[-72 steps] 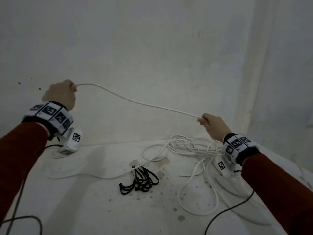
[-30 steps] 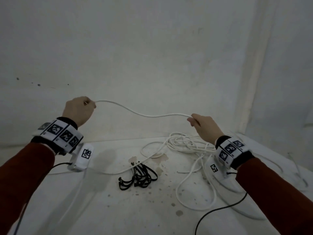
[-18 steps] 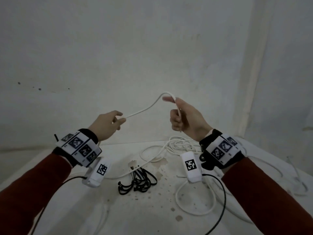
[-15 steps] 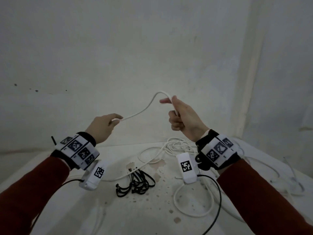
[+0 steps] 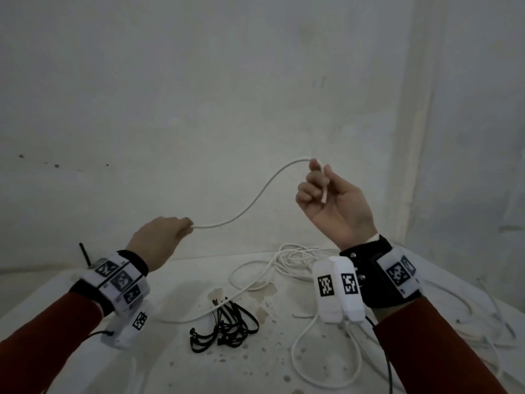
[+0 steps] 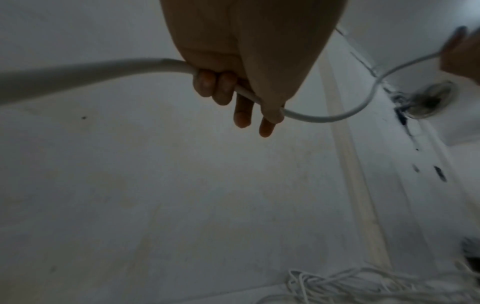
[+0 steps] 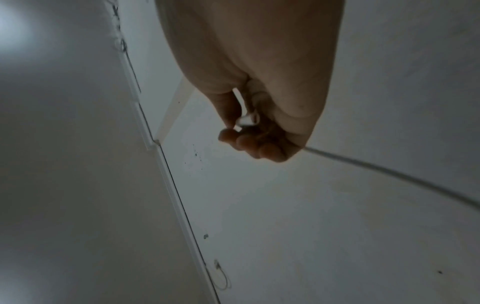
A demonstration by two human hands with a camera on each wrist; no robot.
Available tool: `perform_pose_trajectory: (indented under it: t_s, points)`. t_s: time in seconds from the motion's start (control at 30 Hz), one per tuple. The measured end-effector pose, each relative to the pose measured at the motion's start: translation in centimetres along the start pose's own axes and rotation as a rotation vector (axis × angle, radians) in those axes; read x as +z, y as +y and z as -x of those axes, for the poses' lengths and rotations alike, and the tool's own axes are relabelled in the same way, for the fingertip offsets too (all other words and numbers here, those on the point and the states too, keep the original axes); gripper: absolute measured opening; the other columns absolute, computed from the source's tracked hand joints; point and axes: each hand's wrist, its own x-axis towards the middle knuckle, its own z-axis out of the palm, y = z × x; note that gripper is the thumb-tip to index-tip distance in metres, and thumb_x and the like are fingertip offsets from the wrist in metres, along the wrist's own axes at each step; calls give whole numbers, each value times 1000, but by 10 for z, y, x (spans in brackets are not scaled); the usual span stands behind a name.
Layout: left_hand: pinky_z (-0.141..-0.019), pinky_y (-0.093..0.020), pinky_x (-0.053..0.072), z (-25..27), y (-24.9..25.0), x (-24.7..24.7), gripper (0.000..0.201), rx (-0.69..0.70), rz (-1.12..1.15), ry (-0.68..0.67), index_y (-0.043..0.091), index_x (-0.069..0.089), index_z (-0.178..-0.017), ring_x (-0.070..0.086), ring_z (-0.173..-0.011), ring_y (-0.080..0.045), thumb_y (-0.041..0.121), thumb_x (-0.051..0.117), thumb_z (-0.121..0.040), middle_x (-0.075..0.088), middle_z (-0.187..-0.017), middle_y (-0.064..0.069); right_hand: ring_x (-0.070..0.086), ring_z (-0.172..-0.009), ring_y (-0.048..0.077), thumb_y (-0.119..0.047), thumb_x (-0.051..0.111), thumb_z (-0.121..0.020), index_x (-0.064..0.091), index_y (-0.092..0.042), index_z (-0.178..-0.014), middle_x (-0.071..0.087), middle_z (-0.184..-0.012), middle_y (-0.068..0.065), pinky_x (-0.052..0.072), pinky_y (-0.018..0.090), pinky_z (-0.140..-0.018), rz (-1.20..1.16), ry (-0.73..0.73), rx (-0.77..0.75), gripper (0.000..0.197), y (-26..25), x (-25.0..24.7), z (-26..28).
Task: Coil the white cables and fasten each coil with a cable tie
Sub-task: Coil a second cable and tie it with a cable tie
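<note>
A white cable [image 5: 250, 204] arcs in the air between both hands. My right hand [image 5: 332, 200] is raised palm toward me and pinches the cable near its cut end, which lies across the palm. Lower and to the left, my left hand [image 5: 162, 240] grips the same cable in its curled fingers [image 6: 221, 88]; the cable [image 6: 324, 117] curves from there toward the right hand. More white cable lies tangled [image 5: 295, 260] on the table behind, with a loop [image 5: 321, 356] at the front right. A bunch of black cable ties [image 5: 224, 325] lies mid-table.
The white table [image 5: 199, 371] is stained and speckled and stands against a pale wall [image 5: 227, 95]. More loose cable [image 5: 483, 317] lies at the far right. Thin black wrist-camera leads [image 5: 387, 362] trail near both arms.
The hands came together from a wide stretch. The right hand turned palm-up and rose with the cable end, forming a bend. The left hand has since dropped and drawn left.
</note>
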Motion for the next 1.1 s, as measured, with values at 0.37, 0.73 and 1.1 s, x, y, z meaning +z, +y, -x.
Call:
perform_pose_trajectory:
  t_s: [0.37,0.73,1.1]
  points:
    - [-36,-19,32,15,49,-25,37,625,-216,82,34,49,-96,55,-58,-10,20,75,-74,57,-72,15,72,-75,19,3,47,-97,56,-8,-89,72,-81,6,57,31,-76,922,48,-371,17,58,-6,-37]
    - [-39,-22,36,8,28,-73,29,561,-141,143,34,60,-103,61,-57,-16,37,34,-90,63,-80,9,50,-60,1,-26,37,-103,53,-15,-94,58,-66,-8,38,16,-61,1891,-520,90,22,61,6,-8]
    - [-66,-10,36,-25,49,-68,37,379,322,241,27,57,-128,46,-65,-3,14,43,-96,49,-70,3,20,-44,11,-37,33,-101,57,-19,-61,20,-48,-6,23,25,-50,668,-266,104,50,67,17,0]
